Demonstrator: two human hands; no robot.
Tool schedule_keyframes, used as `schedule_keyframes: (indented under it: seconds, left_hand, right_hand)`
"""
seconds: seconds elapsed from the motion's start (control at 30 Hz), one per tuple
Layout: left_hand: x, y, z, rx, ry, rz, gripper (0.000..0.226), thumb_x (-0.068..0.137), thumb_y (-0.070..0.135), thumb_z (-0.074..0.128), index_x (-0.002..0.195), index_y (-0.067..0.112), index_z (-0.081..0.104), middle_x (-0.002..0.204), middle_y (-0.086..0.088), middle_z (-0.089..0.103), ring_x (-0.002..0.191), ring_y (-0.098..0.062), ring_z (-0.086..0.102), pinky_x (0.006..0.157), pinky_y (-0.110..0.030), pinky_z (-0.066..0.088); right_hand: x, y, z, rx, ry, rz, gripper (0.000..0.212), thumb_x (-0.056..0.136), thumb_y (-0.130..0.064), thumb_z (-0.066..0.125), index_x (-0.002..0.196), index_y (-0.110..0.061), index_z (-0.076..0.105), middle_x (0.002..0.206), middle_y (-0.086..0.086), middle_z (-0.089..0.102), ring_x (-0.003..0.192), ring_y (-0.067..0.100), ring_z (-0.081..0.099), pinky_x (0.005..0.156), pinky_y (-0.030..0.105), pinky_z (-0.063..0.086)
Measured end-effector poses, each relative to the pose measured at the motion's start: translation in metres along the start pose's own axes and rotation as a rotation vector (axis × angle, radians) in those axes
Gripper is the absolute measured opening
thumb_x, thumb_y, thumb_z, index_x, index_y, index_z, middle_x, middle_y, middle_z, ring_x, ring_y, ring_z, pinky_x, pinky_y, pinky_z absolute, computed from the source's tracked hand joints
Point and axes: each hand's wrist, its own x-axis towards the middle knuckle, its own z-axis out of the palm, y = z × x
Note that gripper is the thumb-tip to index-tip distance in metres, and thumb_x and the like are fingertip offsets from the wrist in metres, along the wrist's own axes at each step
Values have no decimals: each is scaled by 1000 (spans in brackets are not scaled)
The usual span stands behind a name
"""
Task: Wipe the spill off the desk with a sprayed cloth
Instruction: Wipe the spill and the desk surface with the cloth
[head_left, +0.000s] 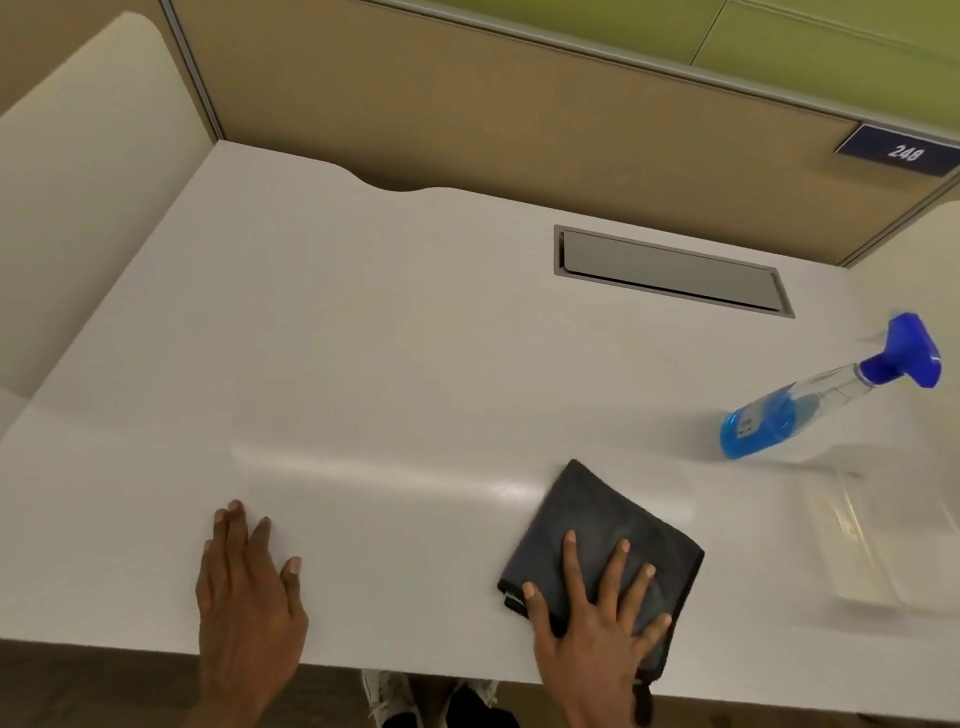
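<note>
- The cloth (602, 540) lay folded flat on the desk (363, 338) near its front edge, right of centre, turned so one corner pointed away toward the back of the desk; its long axis ran from that far corner toward the near edge.
- The right hand (597, 623) rested palm-down on the cloth with fingers spread, pressing it flat rather than pinching it.
- The left hand (249, 587) lay flat on the bare desk to the left, well apart from the cloth, fingers loosely together and holding nothing.
- A spray bottle (810, 400) of blue liquid stood to the right, beyond the cloth, its blue trigger head at the far end.
- A clear plastic container (862, 540) sat just right of the cloth.
- A grey hatch (670, 270) was set into the desk further back.
- The cloth was dark grey, with a small tag at its near left corner.
- A shiny damp streak (363, 467) ran leftward from the cloth across the desk.
</note>
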Motion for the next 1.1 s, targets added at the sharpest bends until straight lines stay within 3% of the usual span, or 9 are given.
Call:
schedule_keyframes:
  seconds: [0.1, 0.23, 0.43, 0.8, 0.87, 0.93, 1.0, 1.1]
  left_hand:
    - [-4, 12, 8, -29, -10, 47, 68, 103, 40, 31, 150, -7, 43, 172, -24, 26, 162, -40, 21, 126, -62, 27]
    - [-5, 20, 14, -80, 24, 18, 72, 99, 45, 33, 152, -4, 41, 174, -20, 23, 163, -36, 19, 126, -61, 25]
    - [6, 16, 26, -38, 59, -23, 81, 89, 48, 36, 142, -12, 51, 167, -29, 35, 154, -49, 33, 120, -70, 31]
    - [30, 4, 36, -26, -154, -20, 90, 72, 50, 42, 116, -25, 65, 142, -48, 52, 127, -71, 52, 92, -85, 43]
    - [36, 5, 37, -11, -191, -7, 89, 77, 54, 43, 109, -27, 67, 133, -52, 55, 117, -75, 56, 81, -87, 46]
    - [41, 4, 36, -10, -208, 12, 104, 96, 69, 29, 102, -27, 68, 125, -54, 57, 108, -76, 59, 71, -85, 47]
    - [44, 5, 33, -23, -215, 39, 119, 99, 77, 12, 98, -28, 68, 119, -55, 60, 101, -76, 61, 65, -83, 48]
    - [44, 6, 35, 18, -227, 54, 118, 101, 75, 10, 96, -27, 68, 116, -55, 61, 95, -74, 64, 62, -82, 48]
  right_hand:
    - [-16, -20, 5, -33, 2, -233, 82, 86, -87, 33, 159, -50, 25, 173, 13, 18, 158, 48, 10, 114, 82, 16]
    - [-13, -29, 5, -21, -4, -392, 82, 87, -88, 36, 159, -55, 14, 175, 10, 7, 159, 46, 0, 115, 82, 12]
    - [50, 0, -13, 33, 17, -237, 80, 87, -93, 26, 156, -63, -2, 174, 0, -16, 158, 36, -24, 119, 77, -6]
    - [259, -3, -57, 12, 15, -97, 83, 86, -93, 17, 157, -58, -9, 174, 7, -17, 157, 43, -22, 115, 81, -6]
    - [294, -19, -66, 29, 0, -66, 86, 84, -93, 18, 159, -55, -4, 174, 9, -17, 155, 46, -23, 114, 82, -6]
    - [321, -41, -74, 47, -18, -50, 89, 83, -94, 19, 160, -54, 0, 173, 12, -17, 154, 48, -25, 111, 83, -9]
    - [338, -68, -78, 51, -41, -81, 90, 83, -94, 21, 160, -53, 2, 173, 13, -18, 153, 50, -26, 110, 84, -11]
    - [350, -114, -77, 45, -57, -196, 91, 83, -94, 22, 161, -51, 3, 173, 14, -17, 153, 51, -26, 110, 84, -11]
